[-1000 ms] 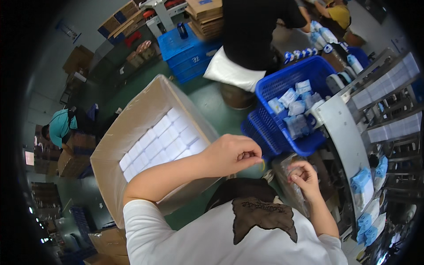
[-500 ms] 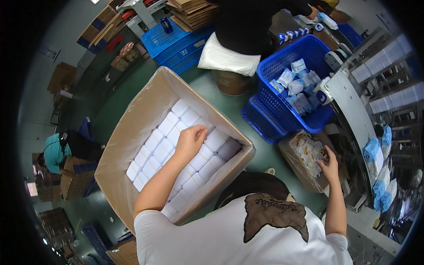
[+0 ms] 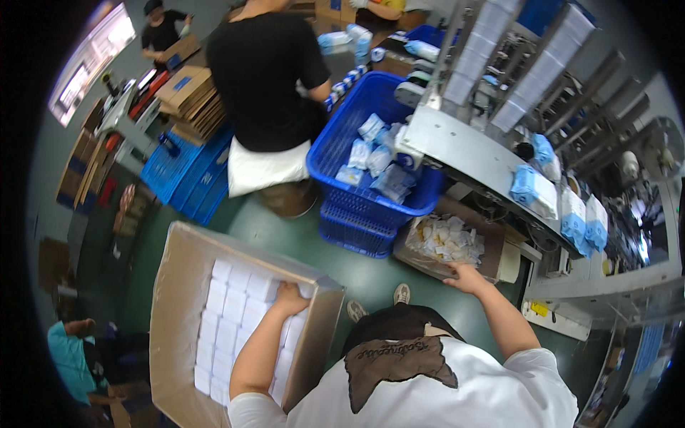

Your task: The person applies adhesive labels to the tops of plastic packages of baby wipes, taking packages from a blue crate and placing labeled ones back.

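1. Has the left hand lowered among smooth, white, round-cornered blocks, fingers curled over the upper right part of the stack; cannot tell whether gripping one or merely touching.
2. Has the right hand loosely open, thumb apart from fingers, apparently holding nothing, just beside a low brown cardboard box of crumpled white and yellowish scraps; cannot tell whether touching the edge.
3. Lie in close rows under and left of the left hand, inside a large, tan, plastic-lined cardboard carton.
4. Look light and softly compressible, perhaps slightly slippery outside; probably hard to break but easy to dent.
5. Best taken by opposite sides, easing fingertips into a seam between neighbours.
6. Note stiff, flat carton walls around the left hand; beyond the right hand, note a rigid, perforated, blue plastic basket holding glossy, crinkled blue-and-white packs.
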A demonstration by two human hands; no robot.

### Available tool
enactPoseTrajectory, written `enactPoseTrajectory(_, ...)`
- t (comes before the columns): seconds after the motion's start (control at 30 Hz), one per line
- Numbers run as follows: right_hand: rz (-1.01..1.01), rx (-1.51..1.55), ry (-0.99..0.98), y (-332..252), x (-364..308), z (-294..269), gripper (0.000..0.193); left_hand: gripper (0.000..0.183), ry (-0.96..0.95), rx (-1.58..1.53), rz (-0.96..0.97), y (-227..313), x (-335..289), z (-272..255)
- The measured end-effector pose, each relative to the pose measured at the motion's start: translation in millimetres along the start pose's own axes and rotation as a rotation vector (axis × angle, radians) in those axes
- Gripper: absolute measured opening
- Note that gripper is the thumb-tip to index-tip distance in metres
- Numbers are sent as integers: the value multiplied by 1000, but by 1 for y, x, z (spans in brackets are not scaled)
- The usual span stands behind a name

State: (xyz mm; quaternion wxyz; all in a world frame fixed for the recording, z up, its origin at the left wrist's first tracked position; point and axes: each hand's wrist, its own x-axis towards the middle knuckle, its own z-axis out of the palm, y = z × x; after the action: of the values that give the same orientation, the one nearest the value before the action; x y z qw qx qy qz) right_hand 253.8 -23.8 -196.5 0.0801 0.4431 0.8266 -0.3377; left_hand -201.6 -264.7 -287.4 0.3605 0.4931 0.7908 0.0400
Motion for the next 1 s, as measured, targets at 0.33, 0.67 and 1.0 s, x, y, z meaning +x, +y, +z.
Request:
enactPoseTrajectory(0.33,-392,173,148,-71,29,-59,45,111,589,-577,99,66,-150,-120)
enactPoseTrajectory(0.67,-1689,-310,721,-216,17,-182,81,100,-317,-1223,357,317,-120,-240)
enactPoseTrajectory(1.0,-553,-424,277,-54,122,-312,123,58,76,-887,345,422,98,-166)
